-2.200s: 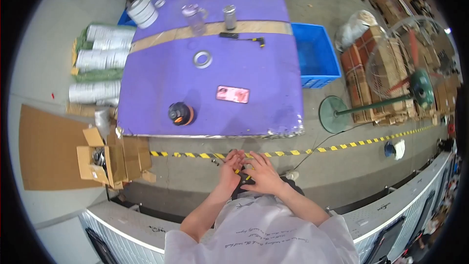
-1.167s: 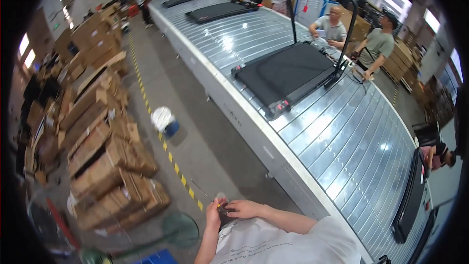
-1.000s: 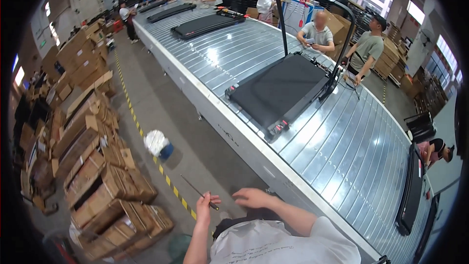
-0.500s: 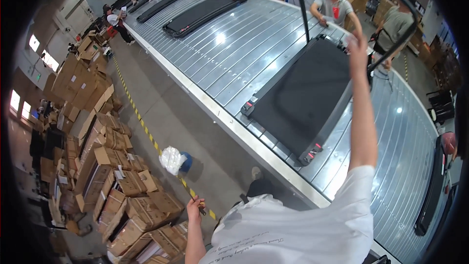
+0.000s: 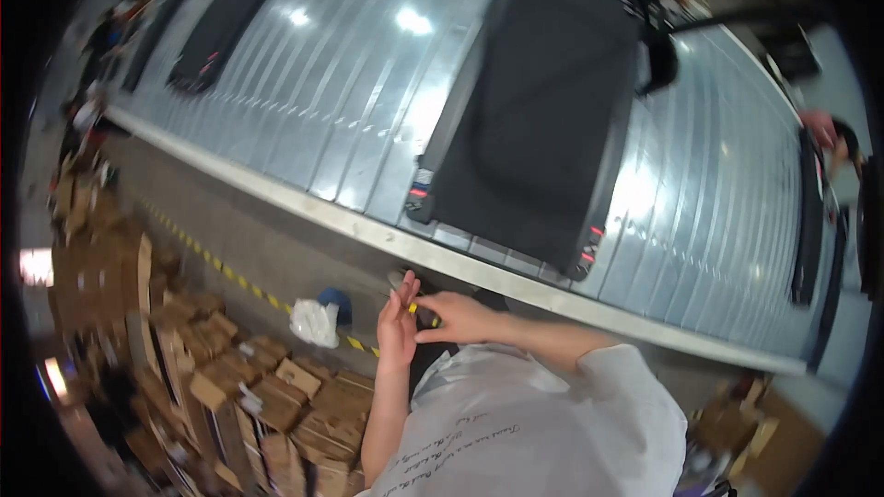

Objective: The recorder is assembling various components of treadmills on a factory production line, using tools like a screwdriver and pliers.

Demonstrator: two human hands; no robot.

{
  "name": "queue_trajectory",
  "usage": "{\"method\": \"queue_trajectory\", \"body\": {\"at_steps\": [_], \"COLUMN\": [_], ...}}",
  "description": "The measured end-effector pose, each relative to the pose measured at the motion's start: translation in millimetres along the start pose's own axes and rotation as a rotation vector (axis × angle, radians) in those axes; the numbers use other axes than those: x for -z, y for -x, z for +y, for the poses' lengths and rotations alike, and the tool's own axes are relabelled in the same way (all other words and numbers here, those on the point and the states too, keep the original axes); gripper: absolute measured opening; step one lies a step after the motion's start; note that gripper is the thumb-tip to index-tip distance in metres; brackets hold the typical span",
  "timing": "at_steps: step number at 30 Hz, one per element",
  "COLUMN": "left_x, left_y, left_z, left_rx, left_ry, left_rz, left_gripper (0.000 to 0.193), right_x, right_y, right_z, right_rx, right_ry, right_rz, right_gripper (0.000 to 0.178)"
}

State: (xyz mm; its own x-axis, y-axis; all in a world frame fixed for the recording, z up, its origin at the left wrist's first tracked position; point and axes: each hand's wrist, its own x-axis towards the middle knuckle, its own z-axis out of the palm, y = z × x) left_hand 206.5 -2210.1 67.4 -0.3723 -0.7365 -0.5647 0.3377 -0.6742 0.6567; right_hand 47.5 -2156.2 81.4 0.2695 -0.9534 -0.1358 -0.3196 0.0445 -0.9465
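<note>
In front of my shirt, beside the near edge of the conveyor table, my two hands meet. My left hand (image 5: 397,324) is raised, its fingers pointing up and partly curled around something small. A yellow bit (image 5: 412,308) shows between the hands; the rest is hidden by fingers. From the right, my right hand (image 5: 458,317) reaches across with thumb and fingers pinched toward that yellow bit. Beyond them, a black treadmill (image 5: 543,120) lies flat on the slatted metal conveyor table (image 5: 359,120), its red-marked end caps toward me. Neither hand touches it.
Other black treadmills (image 5: 230,23) lie at the left and right of the table. Along its front runs a pale rail (image 5: 304,205). A white plastic bag (image 5: 315,323) sits by a blue bin (image 5: 335,302). Cardboard boxes (image 5: 318,414) are piled at lower left.
My right arm has come back from the treadmill's far end to my left hand. The view has turned down and the treadmill's upright frame is mostly out of sight.
</note>
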Motion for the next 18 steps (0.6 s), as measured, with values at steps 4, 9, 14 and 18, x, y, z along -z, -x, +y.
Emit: {"method": "queue_trajectory", "body": {"at_steps": [4,9,14,18], "left_x": [-23.6,-55.9,-84.7,-83.2], "left_y": [-87.8,-158.0,-151.4,-119.5], "left_z": [-21.4,-79.9,-117.0,-147.4], "left_rx": [0.413,0.818,0.861,0.909], "left_ry": [-0.529,-0.998,-1.265,-1.446], "left_rz": [-0.200,-0.779,-1.036,-0.996], "left_gripper": [0.044,0.045,0.048,0.043], "right_x": [-26.3,-57.4,-88.1,-104.1], "right_y": [11.1,40.1,107.6,185.4], "right_z": [69.4,112.1,108.5,136.2], "right_rx": [-0.324,-0.471,-0.317,-0.099], "right_ry": [-0.342,-1.002,-1.433,-1.587], "right_rz": [0.373,1.160,1.915,2.086], "right_gripper": [0.038,0.021,0.015,0.017]}}
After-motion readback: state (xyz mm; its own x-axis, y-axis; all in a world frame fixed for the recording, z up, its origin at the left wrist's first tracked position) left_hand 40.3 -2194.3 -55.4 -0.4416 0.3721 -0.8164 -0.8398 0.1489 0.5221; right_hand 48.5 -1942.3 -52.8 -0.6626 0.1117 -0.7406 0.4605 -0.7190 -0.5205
